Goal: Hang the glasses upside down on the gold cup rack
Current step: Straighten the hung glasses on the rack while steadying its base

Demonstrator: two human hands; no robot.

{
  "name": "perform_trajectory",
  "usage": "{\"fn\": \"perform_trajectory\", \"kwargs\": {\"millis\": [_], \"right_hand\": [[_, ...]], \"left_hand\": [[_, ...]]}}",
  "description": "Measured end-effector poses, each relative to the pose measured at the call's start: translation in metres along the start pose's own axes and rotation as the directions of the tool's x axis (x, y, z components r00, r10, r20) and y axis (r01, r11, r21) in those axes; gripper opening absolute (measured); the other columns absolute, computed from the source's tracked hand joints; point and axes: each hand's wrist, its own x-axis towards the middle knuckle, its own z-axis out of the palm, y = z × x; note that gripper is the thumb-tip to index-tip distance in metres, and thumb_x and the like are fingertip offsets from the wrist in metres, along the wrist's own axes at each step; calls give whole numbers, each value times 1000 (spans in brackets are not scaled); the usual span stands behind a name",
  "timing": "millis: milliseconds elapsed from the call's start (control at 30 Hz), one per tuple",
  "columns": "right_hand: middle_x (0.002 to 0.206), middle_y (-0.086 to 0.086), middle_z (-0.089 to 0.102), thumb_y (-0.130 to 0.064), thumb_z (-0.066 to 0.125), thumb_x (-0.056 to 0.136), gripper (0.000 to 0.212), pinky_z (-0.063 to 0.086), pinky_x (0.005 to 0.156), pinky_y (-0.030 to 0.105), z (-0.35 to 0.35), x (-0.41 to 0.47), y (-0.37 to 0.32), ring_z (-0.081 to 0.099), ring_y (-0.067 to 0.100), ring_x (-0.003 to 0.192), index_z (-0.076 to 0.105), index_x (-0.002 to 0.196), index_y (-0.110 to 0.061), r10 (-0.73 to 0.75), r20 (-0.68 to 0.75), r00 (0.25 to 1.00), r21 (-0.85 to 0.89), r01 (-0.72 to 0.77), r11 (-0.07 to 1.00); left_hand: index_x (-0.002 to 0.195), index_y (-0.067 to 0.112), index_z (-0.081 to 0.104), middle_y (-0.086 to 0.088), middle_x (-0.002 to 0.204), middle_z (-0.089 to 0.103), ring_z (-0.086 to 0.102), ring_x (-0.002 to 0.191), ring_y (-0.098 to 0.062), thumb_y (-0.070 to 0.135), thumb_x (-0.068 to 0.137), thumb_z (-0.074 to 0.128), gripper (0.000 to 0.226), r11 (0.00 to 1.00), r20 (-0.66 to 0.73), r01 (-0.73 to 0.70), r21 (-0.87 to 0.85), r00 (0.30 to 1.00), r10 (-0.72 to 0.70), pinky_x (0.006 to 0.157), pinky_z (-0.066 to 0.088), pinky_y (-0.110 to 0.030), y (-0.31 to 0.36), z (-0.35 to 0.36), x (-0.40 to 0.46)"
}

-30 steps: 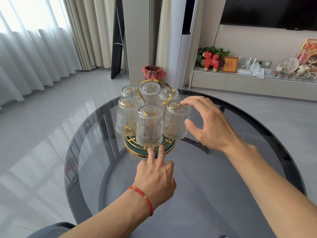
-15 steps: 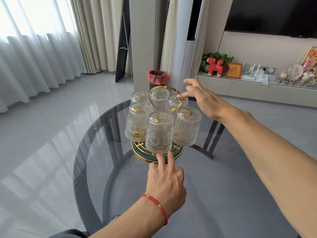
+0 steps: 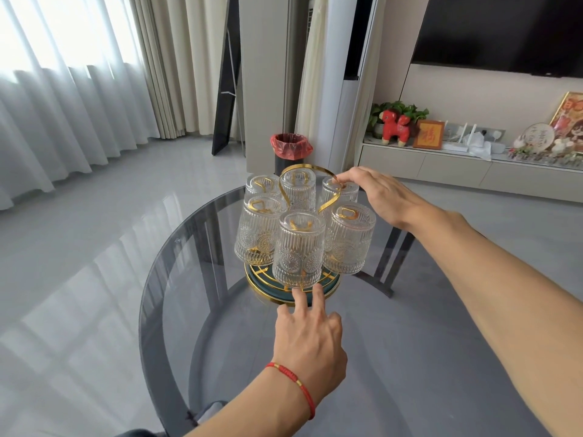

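From the head camera, the gold wire cup rack with a round dark-green, gold-rimmed base [image 3: 331, 290] stands on the round smoked-glass surface [image 3: 410, 357], toward its far side. Six clear ribbed glasses hang on it bottom-up, arranged in a ring around the rack's looped gold handle [image 3: 303, 168]: the nearest glass [image 3: 299, 247] at the front, one glass [image 3: 260, 230] to the left of it, one glass [image 3: 350, 238] to the right, and three more behind (their gold pegs show through the bases).

The left hand [image 3: 310, 339], with a red string bracelet [image 3: 296, 378] at the wrist, lies palm-down on the surface just in front of the rack. Its index and middle fingers [image 3: 299, 298] are stretched out, their tips touching the gold rim of the base beneath the nearest glass; the other fingers are curled loosely and it holds nothing.

The right hand [image 3: 378, 192] reaches in from the right of the rack, above the back-right glass [image 3: 339, 192]. Its thumb and forefinger are pinched together at the right side of the looped gold handle, with the remaining fingers relaxed.

Behind the rack, on the floor, stands a dark bin with a red liner [image 3: 290, 148].
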Motion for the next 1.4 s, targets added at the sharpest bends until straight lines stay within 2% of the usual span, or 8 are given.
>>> {"fn": "perform_trajectory", "kwargs": {"millis": [100,267,400,600,967,1133,1300,1400], "right_hand": [[150,-7,55,-59,18,102,62,32,117,43,0,1,1,48,11,137,67,132,-34,12,-3,1000,-24,-12,1000],[147,-6,57,-53,19,107,60,36,112,37,-1,0,0,49,10,134,67,134,-28,-34,-17,999,-97,32,995],[149,-3,55,-49,17,110,61,32,117,44,-2,2,-2,45,13,139,66,136,-25,-47,-13,999,-167,44,985],[145,0,54,-51,16,110,64,33,108,36,-4,6,-3,46,15,135,69,132,-23,-55,-25,998,-181,50,982],[149,-3,52,-56,17,108,60,31,110,39,-6,7,5,44,15,139,69,128,-34,3,-43,999,-157,-10,987],[144,0,55,-56,15,107,57,34,113,45,-5,11,1,46,17,137,66,124,-36,7,-27,1000,-217,-12,976],[135,4,60,-55,17,108,63,35,94,38,-3,20,-11,52,20,128,71,117,-23,11,-77,997,-229,-29,973],[130,6,68,-55,18,107,66,37,92,39,-1,29,-28,58,22,121,74,113,-20,-14,-113,994,-178,-7,984]], "left_hand": [[121,15,60,-20,166,14,22,144,-48,35,94,48,36,1000,2,-2,-2,1000,2,94,38,-50,0,0,0],[122,15,59,-21,167,13,19,145,-49,35,94,49,36,1000,7,-1,-6,1000,1,94,38,-51,0,0,0],[122,15,59,-21,167,13,20,145,-49,36,94,49,37,1000,8,-3,-9,1000,3,94,39,-50,0,-1,0],[124,15,58,-21,167,13,18,146,-49,36,95,49,38,1000,18,1,-12,1000,0,95,39,-51,0,-3,0],[121,15,59,-21,166,14,21,144,-49,38,93,50,37,1000,3,2,-17,1000,-2,93,38,-50,-1,0,1],[124,15,58,-21,166,14,19,145,-50,38,94,50,39,1000,13,2,-21,1000,-2,95,39,-51,0,-1,1],[124,15,59,-21,166,13,18,145,-50,37,94,51,38,1000,19,2,-31,1000,-2,95,38,-51,0,-4,0],[123,14,59,-21,166,14,18,144,-49,35,93,51,37,999,17,3,-46,1000,-2,94,38,-50,0,-6,0]]}}
